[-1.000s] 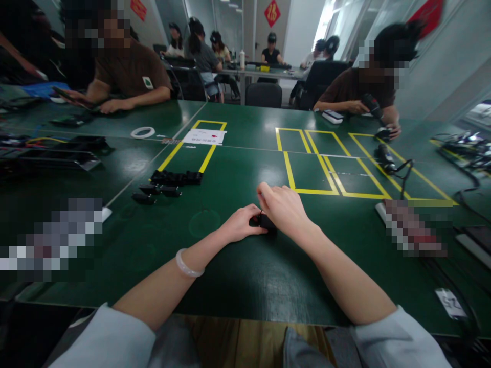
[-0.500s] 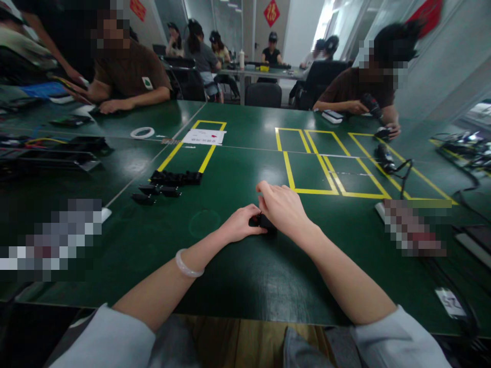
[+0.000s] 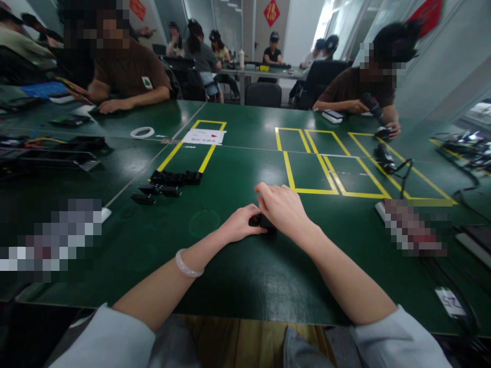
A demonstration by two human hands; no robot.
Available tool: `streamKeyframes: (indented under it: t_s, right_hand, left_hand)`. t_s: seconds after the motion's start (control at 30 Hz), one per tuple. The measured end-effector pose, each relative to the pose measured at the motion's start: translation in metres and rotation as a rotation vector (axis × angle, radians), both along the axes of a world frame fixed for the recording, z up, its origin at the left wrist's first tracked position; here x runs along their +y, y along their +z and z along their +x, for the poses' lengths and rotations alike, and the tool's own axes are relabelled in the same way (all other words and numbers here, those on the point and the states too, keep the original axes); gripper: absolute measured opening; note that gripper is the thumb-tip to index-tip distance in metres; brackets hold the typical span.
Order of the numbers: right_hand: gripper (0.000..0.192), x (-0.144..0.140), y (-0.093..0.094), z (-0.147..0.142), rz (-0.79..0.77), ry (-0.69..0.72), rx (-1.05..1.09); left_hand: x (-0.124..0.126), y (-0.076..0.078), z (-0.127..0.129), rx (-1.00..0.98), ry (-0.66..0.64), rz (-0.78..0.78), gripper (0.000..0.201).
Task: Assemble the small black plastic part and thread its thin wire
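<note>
In the head view a small black part point(image 3: 265, 222), boxy in outline, sits low on the green table in front of me. My left hand point(image 3: 245, 223) grips its left side between thumb and fingers. Over the top of it, my right hand point(image 3: 286, 204) is closed with its fingers curled. What those fingers hold, if anything, is hidden behind the back of the hand. Further left lie several small black pieces point(image 3: 153, 190), beside a row of black parts point(image 3: 176, 177) at the near end of a yellow-taped outline.
Yellow tape outlines point(image 3: 316, 192) mark the green table point(image 3: 238, 286). A white tape roll point(image 3: 142, 133) and a paper sheet point(image 3: 203, 136) lie at back left. A black tool with a cable point(image 3: 384, 157) lies right. Across the table, one person holds a dark device point(image 3: 371, 106).
My right hand's fingertips have shifted very slightly, while my left hand and the black part stay in place. In the background at left, a standing person has moved.
</note>
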State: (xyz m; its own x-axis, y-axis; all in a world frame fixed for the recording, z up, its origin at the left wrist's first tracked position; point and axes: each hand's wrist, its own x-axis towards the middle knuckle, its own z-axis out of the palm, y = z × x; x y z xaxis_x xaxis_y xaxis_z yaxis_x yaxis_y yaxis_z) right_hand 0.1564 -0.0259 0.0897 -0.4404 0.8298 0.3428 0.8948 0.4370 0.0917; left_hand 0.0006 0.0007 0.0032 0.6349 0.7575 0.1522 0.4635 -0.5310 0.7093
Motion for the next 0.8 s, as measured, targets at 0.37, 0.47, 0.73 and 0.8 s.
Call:
streamKeyframes:
  t_s: [0.37,0.47,0.73,0.8]
  right_hand:
    - [0.026,-0.0012,0.003,-0.0004,-0.042,0.0,-0.015]
    - [0.024,-0.0002,0.0017,0.0007,-0.035,-0.007,-0.023]
    - [0.024,-0.0023,0.005,0.0,-0.034,0.025,-0.011]
    - [0.027,-0.0015,0.0045,-0.0003,-0.038,0.013,-0.019]
  left_hand:
    - [0.0002,-0.0017,0.0001,-0.017,-0.012,-0.011,0.035]
    - [0.0003,-0.0023,-0.0002,0.005,0.003,0.001,0.037]
    - [0.0002,0.0,0.0003,-0.017,-0.023,0.006,0.031]
    - [0.0004,-0.0001,0.0002,-0.003,-0.018,0.01,0.035]
